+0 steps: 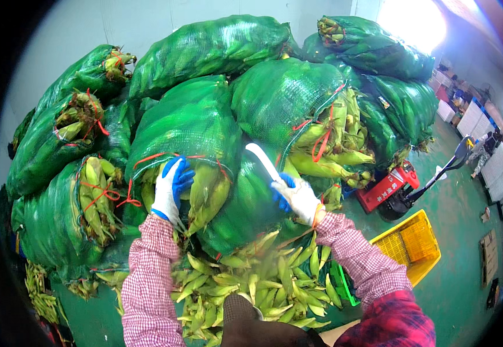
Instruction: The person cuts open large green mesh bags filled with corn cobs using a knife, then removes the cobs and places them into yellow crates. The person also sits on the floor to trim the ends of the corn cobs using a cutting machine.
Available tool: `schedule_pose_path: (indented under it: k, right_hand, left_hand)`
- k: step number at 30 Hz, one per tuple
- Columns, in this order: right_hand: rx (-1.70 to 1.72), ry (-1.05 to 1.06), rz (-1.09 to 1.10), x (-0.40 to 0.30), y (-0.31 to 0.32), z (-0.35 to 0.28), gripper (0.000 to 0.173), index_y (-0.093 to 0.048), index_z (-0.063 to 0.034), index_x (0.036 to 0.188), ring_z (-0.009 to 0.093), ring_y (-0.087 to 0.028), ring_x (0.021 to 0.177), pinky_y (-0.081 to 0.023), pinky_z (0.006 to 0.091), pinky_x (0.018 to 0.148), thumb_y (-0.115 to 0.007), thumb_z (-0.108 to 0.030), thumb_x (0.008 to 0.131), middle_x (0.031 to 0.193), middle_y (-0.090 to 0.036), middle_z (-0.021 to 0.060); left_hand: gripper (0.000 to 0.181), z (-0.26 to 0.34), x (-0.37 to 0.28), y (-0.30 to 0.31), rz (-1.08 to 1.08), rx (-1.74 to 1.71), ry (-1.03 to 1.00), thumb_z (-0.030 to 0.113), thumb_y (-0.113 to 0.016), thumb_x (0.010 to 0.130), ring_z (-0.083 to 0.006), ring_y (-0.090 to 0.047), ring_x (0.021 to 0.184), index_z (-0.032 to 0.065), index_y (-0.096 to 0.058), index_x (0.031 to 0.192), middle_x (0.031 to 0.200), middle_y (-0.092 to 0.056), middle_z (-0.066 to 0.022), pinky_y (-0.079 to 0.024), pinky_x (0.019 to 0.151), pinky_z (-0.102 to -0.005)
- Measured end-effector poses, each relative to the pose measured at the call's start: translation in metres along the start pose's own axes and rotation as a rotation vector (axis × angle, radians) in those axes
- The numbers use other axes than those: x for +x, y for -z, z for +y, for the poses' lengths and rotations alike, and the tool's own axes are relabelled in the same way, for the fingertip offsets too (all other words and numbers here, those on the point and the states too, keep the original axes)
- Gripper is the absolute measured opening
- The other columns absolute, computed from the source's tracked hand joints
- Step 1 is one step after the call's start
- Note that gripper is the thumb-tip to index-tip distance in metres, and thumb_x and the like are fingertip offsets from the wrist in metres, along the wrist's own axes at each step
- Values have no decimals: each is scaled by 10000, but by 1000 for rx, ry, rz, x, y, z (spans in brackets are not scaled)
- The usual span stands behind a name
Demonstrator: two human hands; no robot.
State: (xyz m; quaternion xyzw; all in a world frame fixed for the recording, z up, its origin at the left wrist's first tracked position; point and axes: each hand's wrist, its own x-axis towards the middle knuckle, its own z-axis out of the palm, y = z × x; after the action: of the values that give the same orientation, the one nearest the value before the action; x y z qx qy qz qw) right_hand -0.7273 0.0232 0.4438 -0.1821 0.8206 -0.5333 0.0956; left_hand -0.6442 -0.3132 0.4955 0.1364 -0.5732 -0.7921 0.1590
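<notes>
My left hand (pixel 172 188), in a white and blue coated work glove, is at the mouth of a green mesh sack (pixel 186 117) full of corn in the husk. Its fingers curl against the sack's rim and the corn ears (pixel 210 193); whether they grip anything is hidden. A red tie (pixel 130 195) hangs beside that mouth. My right hand (pixel 297 197), gloved the same way, is closed around a curved white knife-like tool (pixel 261 158) that points up and to the left. Another sack (pixel 290 95) behind it shows corn at its tied opening.
More filled sacks (pixel 208 47) are stacked against the wall. Loose husks and ears (pixel 251 277) cover the floor before me. To the right are a yellow crate (pixel 422 256), a green crate (pixel 343 284) and a red pallet jack (pixel 388 186) with a black handle.
</notes>
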Motion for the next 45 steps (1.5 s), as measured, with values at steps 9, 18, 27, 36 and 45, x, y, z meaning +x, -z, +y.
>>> schedule_pose_path:
  k: [9,18,27,36,45]
  right_hand:
    - [-379,405,277,113,50,-86,389,-632,-57,1070,405,-645,889,-497,477,768,-598,-404,898,950,-661,239]
    - [-383,39,237,155,-48,-14,362,-624,-37,979,374,-653,868,-508,466,775,-569,-388,914,899,-668,214]
    - [-375,-124,-3,237,-54,-78,319,-634,12,1013,259,-684,666,-540,412,615,-485,-259,934,799,-688,138]
    - [-626,256,-136,33,-77,-57,364,-582,9,951,394,-662,742,-523,469,646,-525,-350,934,773,-644,249]
    - [-749,258,-449,-77,-152,-19,329,-537,45,1151,323,-700,836,-564,471,683,-500,-183,916,882,-685,169]
  left_hand:
    - [696,36,73,42,342,1771,-749,509,-611,868,-404,-366,1351,161,-436,1445,1479,-413,-187,-227,1127,-567]
    - [631,4,92,26,280,1772,-951,429,-652,859,-332,-497,1235,152,-482,1399,1342,-541,-143,-351,1052,-473]
    - [647,9,89,32,202,1722,-969,389,-659,850,-343,-487,1240,168,-464,1426,1353,-530,-153,-320,1082,-466]
    - [615,27,115,73,78,1687,-976,423,-640,869,-331,-504,1233,190,-480,1415,1343,-547,-140,-324,1073,-474]
    - [670,9,83,29,50,1743,-897,499,-609,892,-346,-284,1434,304,-384,1492,1568,-328,-58,-161,1140,-613]
